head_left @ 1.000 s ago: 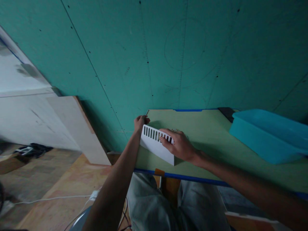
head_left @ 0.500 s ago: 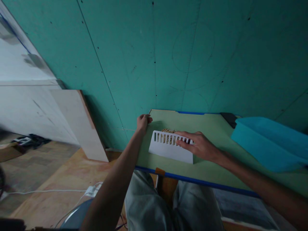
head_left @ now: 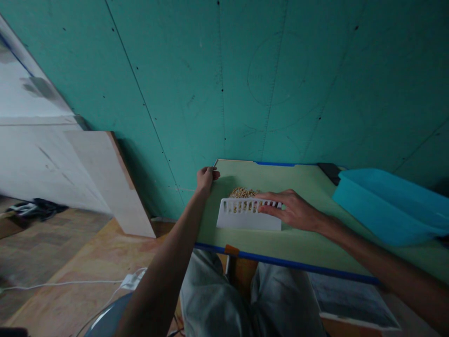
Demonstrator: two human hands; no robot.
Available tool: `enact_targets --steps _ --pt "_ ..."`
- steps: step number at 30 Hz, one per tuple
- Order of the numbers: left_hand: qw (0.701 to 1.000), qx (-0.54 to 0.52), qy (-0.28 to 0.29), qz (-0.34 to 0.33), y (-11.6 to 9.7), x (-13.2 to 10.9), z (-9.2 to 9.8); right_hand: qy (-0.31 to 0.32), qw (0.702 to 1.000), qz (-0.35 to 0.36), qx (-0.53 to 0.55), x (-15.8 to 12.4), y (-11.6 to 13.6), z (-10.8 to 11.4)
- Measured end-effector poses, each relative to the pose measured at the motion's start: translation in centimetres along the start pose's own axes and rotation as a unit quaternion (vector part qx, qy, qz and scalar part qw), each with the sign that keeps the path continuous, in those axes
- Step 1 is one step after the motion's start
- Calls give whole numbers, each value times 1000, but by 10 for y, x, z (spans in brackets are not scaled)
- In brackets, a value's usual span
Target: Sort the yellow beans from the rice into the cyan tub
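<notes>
Right hand (head_left: 294, 213) is closed on the white slotted panel (head_left: 245, 221) at the right end of its upper edge. The fingers (head_left: 277, 194) reach over the slotted strip and the thumb lies on the near face. How far the fingers wrap down the far face cannot be told. The panel stands on its long lower edge on the table (head_left: 308, 245), tilted slightly away from the person.

Directly behind the panel, touching its far face, lies a low pile of grain (head_left: 242, 192), partly visible through the slots. Left hand (head_left: 206, 178) is beyond the panel's left end, curled shut over the table's far left corner. To the right of the panel, well apart, sits a blue bin (head_left: 386, 206), with a dark flat object (head_left: 328, 171) at its far left corner. Behind the panel rises a teal wall (head_left: 245, 93). Left of the panel, off the table, a pale board (head_left: 105, 178) leans against that wall.

Judged step: the panel serves as a scraper, set against the grain to hold it in one heap, while the left hand braces the table. Any further stroke calls for the lower edge to stay flat on the surface and for slow travel, since grains could slip under the edge or around the free left end.
</notes>
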State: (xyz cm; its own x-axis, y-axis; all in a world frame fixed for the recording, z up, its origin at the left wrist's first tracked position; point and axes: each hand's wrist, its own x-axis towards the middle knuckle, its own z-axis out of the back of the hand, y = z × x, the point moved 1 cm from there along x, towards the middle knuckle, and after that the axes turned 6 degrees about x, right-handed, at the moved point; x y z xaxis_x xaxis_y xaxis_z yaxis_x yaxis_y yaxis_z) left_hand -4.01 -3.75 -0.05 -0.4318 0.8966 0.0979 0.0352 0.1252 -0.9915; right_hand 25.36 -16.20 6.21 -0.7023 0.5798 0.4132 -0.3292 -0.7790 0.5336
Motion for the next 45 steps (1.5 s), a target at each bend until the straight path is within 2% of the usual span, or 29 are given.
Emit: enact_targets --steps 5,11,25,30,37,45 --pt "1000 1 2 -3 1 1 0 6 1000 -10 -17 -18 0 16" --pt "1000 9 3 1 -2 -3 0 -5 999 -24 -26 -32 -15 38" --pt "1000 21 3 -3 -2 -1 1 0 997 33 -66 -1 -31 40" --pt "1000 18 1 -1 -2 -2 0 15 996 67 -53 -1 -18 39" --pt "1000 15 -1 2 -2 -2 -1 4 987 118 -108 -1 3 34" --pt "1000 19 4 3 -3 -3 -1 -15 982 79 -174 -1 31 14"
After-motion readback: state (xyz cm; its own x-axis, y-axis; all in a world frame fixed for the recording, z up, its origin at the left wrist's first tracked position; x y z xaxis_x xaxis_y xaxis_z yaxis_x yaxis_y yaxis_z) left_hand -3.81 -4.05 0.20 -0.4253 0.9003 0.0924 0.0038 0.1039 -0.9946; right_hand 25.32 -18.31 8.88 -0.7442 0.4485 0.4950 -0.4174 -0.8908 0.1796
